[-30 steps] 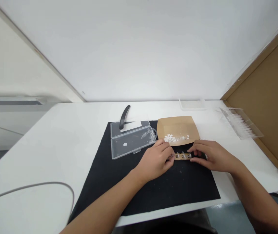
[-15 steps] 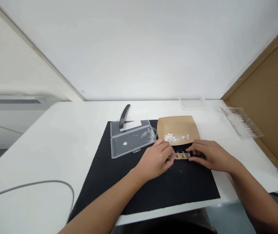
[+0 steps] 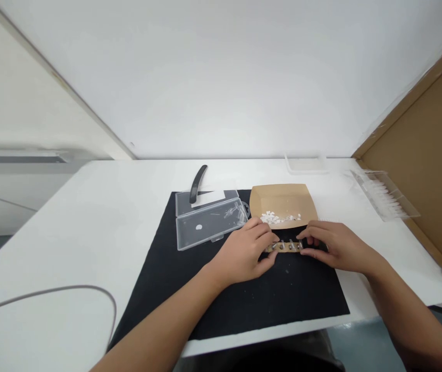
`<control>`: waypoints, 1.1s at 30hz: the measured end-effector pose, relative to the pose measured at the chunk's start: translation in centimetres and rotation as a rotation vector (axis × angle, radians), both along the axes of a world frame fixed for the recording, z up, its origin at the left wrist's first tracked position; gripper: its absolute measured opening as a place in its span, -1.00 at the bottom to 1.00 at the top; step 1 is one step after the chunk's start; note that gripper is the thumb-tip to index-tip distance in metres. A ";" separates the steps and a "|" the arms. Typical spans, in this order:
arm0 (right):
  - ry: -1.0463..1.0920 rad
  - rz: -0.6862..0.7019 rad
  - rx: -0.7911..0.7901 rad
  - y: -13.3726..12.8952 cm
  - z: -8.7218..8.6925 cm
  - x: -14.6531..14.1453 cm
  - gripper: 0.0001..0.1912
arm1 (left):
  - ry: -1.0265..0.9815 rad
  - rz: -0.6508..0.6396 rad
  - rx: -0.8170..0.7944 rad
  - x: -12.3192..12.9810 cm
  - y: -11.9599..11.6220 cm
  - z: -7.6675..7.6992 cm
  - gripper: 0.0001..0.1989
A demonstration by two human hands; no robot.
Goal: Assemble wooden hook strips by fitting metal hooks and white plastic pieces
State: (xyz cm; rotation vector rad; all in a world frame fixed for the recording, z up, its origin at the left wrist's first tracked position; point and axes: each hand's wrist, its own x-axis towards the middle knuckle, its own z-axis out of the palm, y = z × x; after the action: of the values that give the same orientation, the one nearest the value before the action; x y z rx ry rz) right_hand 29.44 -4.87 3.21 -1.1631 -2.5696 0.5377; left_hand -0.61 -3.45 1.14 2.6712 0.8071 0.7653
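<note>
A narrow tan strip lies on the black mat, with small dark round pieces and several short clear pieces on it, perhaps nail tips. My left hand is at its left end, thumb on the near side and fingers on the far side, partly covering it. At the right end, my right hand holds the strip between thumb and forefinger. Just beyond the strip sits a brown paper tray with many small white bits along its near side.
An open clear plastic case holds thin clear pieces and one white disc. A dark curved nail file and a white card rest on its lid. Clear boxes stand right, near a cardboard wall. A grey cable lies left.
My left hand has shifted slightly left and its thumb and forefinger have parted a little, uncovering more of the strip's left end. My right hand stays almost where it was.
</note>
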 end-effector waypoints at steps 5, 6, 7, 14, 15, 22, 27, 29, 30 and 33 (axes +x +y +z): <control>-0.006 0.009 0.000 0.0 0.1 0.0 -0.73 | -0.018 -0.064 -0.018 -0.3 0.3 0.2 -0.83; -0.007 0.011 0.000 0.0 0.2 -0.1 -0.73 | -0.014 -0.075 -0.016 -0.4 0.3 0.2 -0.83; -0.006 0.011 0.002 0.0 0.2 -0.1 -0.73 | -0.010 -0.085 -0.012 -0.5 0.5 0.2 -0.83; -0.028 -0.006 -0.002 -0.2 0.2 0.0 -0.73 | 0.008 -0.147 -0.025 -1.2 1.2 0.1 -0.83; -0.032 -0.006 -0.003 -0.2 0.2 0.0 -0.74 | 0.013 -0.153 -0.034 -1.2 1.3 0.1 -0.82; -0.050 -0.005 0.001 -0.2 0.2 0.0 -0.74 | 0.017 -0.171 -0.059 -1.2 1.2 0.0 -0.76; -0.054 -0.001 0.003 -0.2 0.1 0.0 -0.74 | 0.022 -0.154 -0.072 -1.1 1.2 -0.2 -0.76; -0.059 0.001 0.006 -0.3 0.1 0.0 -0.74 | 0.020 -0.158 -0.081 -1.0 1.3 -0.2 -0.76; -0.063 0.001 0.005 -0.3 0.1 0.0 -0.74 | 0.018 -0.163 -0.087 -1.0 1.3 -0.1 -0.76; -0.065 -0.001 0.006 -0.3 0.1 0.0 -0.74 | 0.013 -0.175 -0.103 -1.0 1.2 0.2 -0.74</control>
State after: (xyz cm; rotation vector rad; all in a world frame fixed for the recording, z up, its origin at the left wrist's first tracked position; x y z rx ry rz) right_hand 29.41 -5.22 3.35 -1.1990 -2.6227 0.4996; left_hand -1.61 -2.23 1.37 2.6150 0.5886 0.6460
